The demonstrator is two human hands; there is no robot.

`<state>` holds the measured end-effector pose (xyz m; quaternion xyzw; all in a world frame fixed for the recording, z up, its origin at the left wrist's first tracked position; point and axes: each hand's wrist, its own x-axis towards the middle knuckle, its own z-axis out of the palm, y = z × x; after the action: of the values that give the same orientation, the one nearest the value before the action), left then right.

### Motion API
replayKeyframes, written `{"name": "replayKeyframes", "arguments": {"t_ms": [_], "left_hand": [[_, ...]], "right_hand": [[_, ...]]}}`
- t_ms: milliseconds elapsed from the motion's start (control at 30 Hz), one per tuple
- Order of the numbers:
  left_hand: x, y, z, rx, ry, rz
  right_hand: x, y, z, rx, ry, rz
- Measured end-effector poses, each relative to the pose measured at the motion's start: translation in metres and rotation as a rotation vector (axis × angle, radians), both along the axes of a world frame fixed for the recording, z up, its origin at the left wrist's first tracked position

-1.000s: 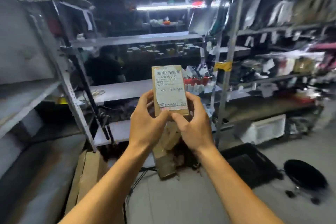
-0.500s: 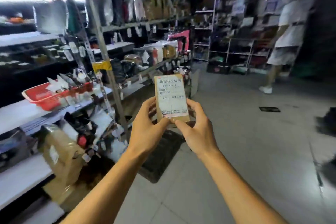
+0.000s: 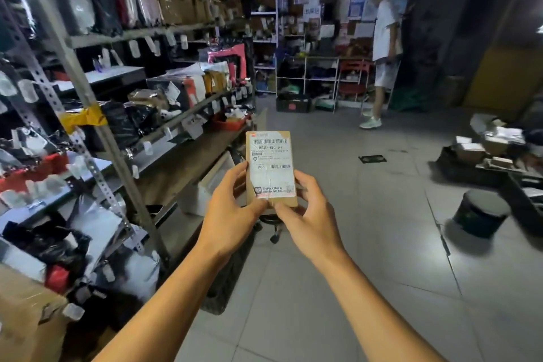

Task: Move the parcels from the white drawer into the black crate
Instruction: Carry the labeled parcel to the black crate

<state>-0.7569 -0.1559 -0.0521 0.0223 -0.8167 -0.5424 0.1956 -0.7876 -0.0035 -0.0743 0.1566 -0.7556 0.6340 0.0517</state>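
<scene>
A small brown cardboard parcel [image 3: 270, 167] with a white shipping label stands upright in front of me. My left hand [image 3: 232, 209] pinches its lower left edge and my right hand [image 3: 305, 211] pinches its lower right corner. The white drawer [image 3: 199, 194] sits on the floor under the shelving, partly hidden behind my left hand. Below my left forearm lies the black crate [image 3: 232, 270], mostly covered by the arm; I cannot see what it holds.
Metal shelving [image 3: 97, 103] packed with parcels and bags runs along the left. A black round stool [image 3: 482, 211] stands on the tiled floor at right, near a low pile of parcels [image 3: 482, 153]. A person in white [image 3: 383, 53] stands at the back shelves.
My view has swung from the left shelving to the right, down the aisle. Both hands keep holding the parcel upright, now lower in view, and the person at the back has shifted slightly.
</scene>
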Motion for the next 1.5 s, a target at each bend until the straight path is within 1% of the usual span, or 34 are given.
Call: {"name": "replayKeyframes", "arguments": {"t_ms": [167,367,733,933,1100,1333,1500], "left_hand": [[-0.034,-0.009,-0.012,-0.016,-0.008,-0.061],[-0.1,-0.005,-0.021,-0.02,-0.031,-0.117],[-0.256,0.042,-0.027,-0.038,-0.053,-0.115],[-0.328,0.051,-0.022,-0.022,-0.055,-0.089],[-0.401,0.047,-0.021,-0.015,-0.063,-0.096],[-0.526,0.024,-0.038,0.017,-0.062,-0.094],[-0.615,-0.004,-0.04,0.058,-0.078,-0.088]], "right_hand": [[-0.023,-0.005,-0.009,-0.023,-0.022,-0.052],[-0.083,-0.001,-0.021,-0.044,-0.066,-0.082],[-0.243,0.052,-0.025,-0.041,-0.074,-0.064],[-0.319,0.062,-0.023,-0.045,-0.057,-0.044],[-0.389,0.06,-0.02,-0.083,-0.044,-0.026],[-0.512,0.04,-0.031,-0.029,-0.04,-0.034],[-0.601,0.014,-0.029,-0.035,-0.042,-0.011]]}}
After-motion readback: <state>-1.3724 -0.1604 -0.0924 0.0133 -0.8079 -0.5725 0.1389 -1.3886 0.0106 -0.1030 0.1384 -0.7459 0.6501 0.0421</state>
